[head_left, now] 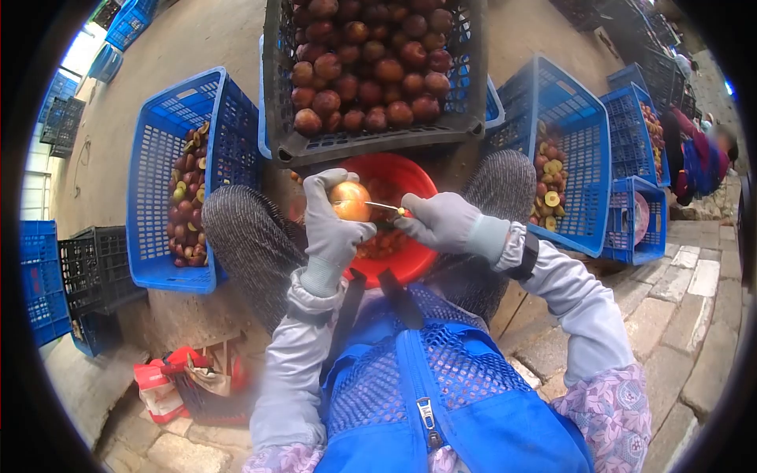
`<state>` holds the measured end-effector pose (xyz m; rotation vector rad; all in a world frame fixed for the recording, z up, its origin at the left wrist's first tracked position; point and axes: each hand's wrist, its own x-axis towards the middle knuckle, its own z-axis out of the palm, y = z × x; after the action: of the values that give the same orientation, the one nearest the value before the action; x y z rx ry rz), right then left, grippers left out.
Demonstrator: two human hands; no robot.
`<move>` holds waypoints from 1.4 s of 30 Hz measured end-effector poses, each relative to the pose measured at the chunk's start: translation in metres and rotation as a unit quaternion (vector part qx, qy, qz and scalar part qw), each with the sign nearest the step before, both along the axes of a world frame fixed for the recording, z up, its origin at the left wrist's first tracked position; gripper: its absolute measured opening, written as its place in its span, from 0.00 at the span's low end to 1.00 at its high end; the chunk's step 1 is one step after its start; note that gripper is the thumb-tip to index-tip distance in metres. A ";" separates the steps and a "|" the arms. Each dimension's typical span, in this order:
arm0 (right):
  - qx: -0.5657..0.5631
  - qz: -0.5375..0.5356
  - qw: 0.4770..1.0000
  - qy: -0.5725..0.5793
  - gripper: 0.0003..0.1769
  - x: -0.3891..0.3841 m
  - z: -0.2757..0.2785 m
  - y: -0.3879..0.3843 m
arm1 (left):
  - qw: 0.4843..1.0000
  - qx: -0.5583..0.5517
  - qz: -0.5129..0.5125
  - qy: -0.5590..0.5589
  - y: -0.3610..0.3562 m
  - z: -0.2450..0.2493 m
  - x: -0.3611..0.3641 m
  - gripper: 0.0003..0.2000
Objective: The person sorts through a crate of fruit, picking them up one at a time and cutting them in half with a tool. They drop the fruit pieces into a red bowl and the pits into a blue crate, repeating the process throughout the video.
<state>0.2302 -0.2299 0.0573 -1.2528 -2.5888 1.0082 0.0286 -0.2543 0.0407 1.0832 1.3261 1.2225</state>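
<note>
My left hand (331, 225), in a grey glove, grips a round, partly peeled fruit (350, 200) over a red bowl (406, 180). My right hand (441, 223), also gloved, holds a small knife (386, 207) whose blade touches the fruit. The bowl sits between my knees and holds cut fruit pieces. Straight ahead stands a dark crate (371, 138) piled with reddish-brown whole fruits (371, 63).
A blue crate (169, 189) on the left holds cut fruits and peels; another blue crate (579, 158) on the right holds halved fruits. More blue and black crates stand around. Another person (702, 162) sits at the far right. A red bag (162, 386) lies at lower left.
</note>
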 end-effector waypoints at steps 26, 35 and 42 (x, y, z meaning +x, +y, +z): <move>0.184 -0.154 0.937 0.254 0.20 -0.097 0.016 0.103 | 0.786 -0.138 0.003 -0.602 0.081 0.003 -0.007 0.21; 0.057 -0.387 0.837 0.382 0.15 -0.126 -0.003 0.082 | 0.962 0.038 0.191 -0.194 0.085 -0.009 0.009 0.09; 0.335 -0.290 0.860 0.254 0.12 -0.138 -0.003 0.089 | 0.991 0.115 -0.026 0.061 0.096 -0.027 -0.026 0.09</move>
<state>0.0921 -0.1414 0.0541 -1.2130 -1.7224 0.2204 0.0027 -0.1580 0.0141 1.3663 1.2601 1.3108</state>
